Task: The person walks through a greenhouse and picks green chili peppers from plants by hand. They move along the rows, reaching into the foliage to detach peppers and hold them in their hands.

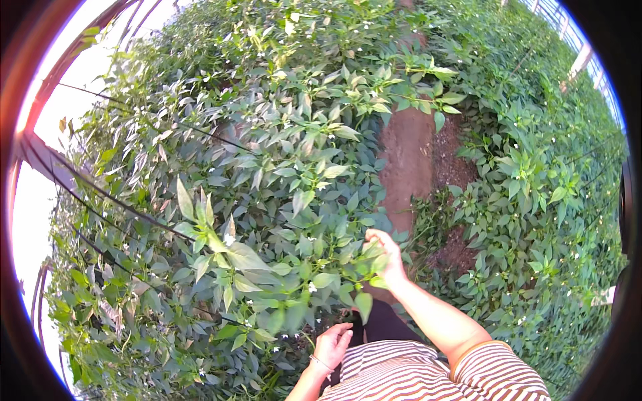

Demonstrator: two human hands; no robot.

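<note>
Flowering pepper plants (311, 195) with pointed green leaves and small white flowers spread before me. My right hand (388, 258) reaches in at the edge of the foliage, its fingers curled beside a leafy shoot (368, 265). Leaves cover part of that hand, so whether it grips the shoot is unclear. Lower down, near my waist, is my left hand (333, 346), wearing a thin bracelet (321, 363). Its fingers are loosely bent, with a gap to the thumb and nothing visible between them. A tall shoot (215, 245) rises close to the camera at left.
A narrow bare-soil path (406, 165) runs ahead between the plant rows. Dense pepper foliage (536, 215) borders it on the right. Dark lines (120, 203) cross the plants at left, by a frame post (47, 155). Pulled or fallen greenery (429, 220) lies on the path.
</note>
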